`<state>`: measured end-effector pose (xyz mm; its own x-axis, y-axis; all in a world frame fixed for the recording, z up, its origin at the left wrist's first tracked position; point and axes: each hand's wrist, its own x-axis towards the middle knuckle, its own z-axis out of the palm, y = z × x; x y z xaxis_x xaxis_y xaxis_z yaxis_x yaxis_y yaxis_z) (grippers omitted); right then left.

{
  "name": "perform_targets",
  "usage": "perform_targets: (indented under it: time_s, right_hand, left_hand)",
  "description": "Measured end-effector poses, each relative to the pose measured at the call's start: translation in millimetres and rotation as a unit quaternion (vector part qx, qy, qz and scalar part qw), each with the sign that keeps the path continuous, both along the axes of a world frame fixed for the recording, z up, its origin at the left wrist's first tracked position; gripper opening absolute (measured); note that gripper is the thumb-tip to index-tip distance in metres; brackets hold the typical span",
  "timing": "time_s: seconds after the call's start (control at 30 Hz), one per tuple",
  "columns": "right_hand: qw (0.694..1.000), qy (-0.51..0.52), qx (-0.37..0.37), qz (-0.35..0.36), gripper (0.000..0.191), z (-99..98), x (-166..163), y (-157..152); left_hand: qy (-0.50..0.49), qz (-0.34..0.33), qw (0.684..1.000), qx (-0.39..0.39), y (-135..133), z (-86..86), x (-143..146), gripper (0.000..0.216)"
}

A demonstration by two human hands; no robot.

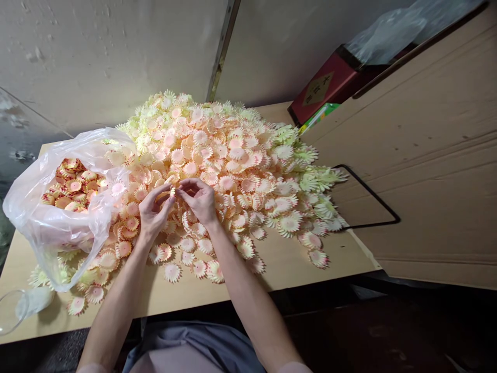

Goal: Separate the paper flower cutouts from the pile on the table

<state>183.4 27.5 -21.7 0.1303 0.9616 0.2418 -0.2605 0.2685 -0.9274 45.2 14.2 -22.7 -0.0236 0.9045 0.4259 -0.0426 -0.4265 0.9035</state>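
A large heap of artificial flower petal pieces point(233, 150), pink in the middle with pale green and cream edges, covers the middle of the table. At the front of this heap, my left hand point(154, 210) and my right hand point(200, 199) meet. Between their fingertips is a small cream petal piece point(173, 191), seen edge-on. Thumb and fingers of both hands are curled in a pinch on it. To the left lies a translucent plastic bag point(50, 228), its mouth spread wide, with darker red-edged petal pieces point(73, 186) inside.
A clear cup point(13, 311) lies at the table's point(322, 277) front left corner. Right of the heap, a large cardboard sheet point(427, 171) leans with a black wire loop point(388, 217) against it. Behind stand a red box point(326, 85) and the wall point(116, 57).
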Motion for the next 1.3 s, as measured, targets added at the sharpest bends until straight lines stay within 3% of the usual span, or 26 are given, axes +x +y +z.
perform_targets:
  time_s: [0.37,0.93,1.13,1.3]
  right_hand:
    - [0.996,0.047,-0.045,0.058,0.027,6.1,6.1,-4.7]
    - [0.993,0.076,-0.052,0.07,0.025,6.2,6.2,-4.9]
    - [0.992,0.078,-0.054,0.084,0.022,8.6,6.6,-6.0]
    - [0.993,0.061,-0.065,0.082,0.024,9.9,7.3,-6.4]
  left_hand:
    - [0.013,-0.008,1.0,0.02,4.3,-1.2,-3.4,0.03]
    - [0.046,0.005,0.999,0.021,2.5,3.3,-3.2,0.024]
    - [-0.025,0.008,0.999,-0.026,0.7,5.4,1.5,0.026]
    - [-0.027,0.003,0.999,-0.03,0.7,3.4,1.8,0.022]
